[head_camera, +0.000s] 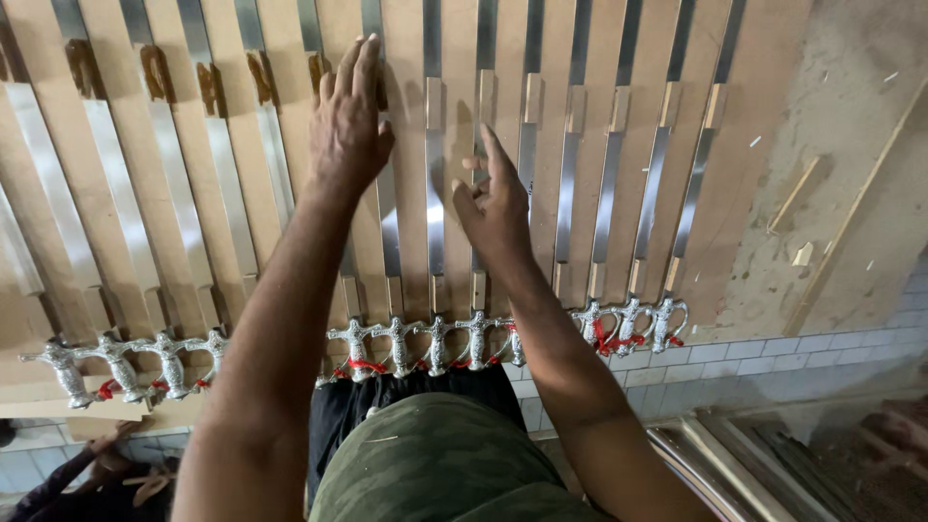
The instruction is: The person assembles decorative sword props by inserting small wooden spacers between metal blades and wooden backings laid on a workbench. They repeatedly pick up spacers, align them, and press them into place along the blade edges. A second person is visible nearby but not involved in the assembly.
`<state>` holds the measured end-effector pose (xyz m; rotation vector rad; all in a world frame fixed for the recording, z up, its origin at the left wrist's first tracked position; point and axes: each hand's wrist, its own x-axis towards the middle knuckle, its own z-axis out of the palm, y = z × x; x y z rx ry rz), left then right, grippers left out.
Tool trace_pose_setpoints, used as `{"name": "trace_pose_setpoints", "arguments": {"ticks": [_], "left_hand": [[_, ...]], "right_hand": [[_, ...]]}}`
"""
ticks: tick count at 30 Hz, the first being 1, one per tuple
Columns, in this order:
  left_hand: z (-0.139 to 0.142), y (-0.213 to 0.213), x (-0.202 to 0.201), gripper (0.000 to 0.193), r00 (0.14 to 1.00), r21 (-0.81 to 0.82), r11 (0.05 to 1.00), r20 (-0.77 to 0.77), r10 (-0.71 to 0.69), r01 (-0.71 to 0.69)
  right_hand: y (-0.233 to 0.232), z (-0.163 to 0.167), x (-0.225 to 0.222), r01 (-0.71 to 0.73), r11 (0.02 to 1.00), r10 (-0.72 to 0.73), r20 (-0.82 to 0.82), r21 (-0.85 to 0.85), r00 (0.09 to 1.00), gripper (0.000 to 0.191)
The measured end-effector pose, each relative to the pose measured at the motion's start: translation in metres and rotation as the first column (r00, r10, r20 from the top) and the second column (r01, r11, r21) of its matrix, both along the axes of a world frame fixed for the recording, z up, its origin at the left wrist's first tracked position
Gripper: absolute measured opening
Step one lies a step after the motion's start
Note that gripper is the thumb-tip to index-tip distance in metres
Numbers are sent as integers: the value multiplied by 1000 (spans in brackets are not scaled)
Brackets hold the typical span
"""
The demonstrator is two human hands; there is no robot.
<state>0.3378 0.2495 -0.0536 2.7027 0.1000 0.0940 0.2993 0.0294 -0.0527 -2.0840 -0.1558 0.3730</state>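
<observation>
A row of swords (435, 213) lay side by side on a brown board worktop (744, 193), their bright steel blades pointing away from the person and their ornate silver hilts (396, 346) lined up along the near edge. Red thread (365, 366) was tied around several of the hilts. Small wooden blocks (435, 104) sat over the blades toward the far side of the row.

The left hand (348, 121) rested flat and open, palm down, on the blades near the middle of the row, fingers stretched toward the far blocks. The right hand (495, 198) was just to the right of it, also open, fingers extended over the blades; whether it touched the steel was hard to tell.

Right of the row, loose wood slivers (797, 193) lay on a dusty surface.
</observation>
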Motion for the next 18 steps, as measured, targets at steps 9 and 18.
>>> {"name": "trace_pose_setpoints", "arguments": {"ticks": [9,18], "left_hand": [[-1,14,-16,100,989,-158,985,144,-47,69],[36,-6,-141,100,984,-640,750,-51,173,-166]], "right_hand": [[9,-11,-19,65,961,-33,-120,267,992,45],[33,-2,-30,336,669,327,-668,663,668,24]]}}
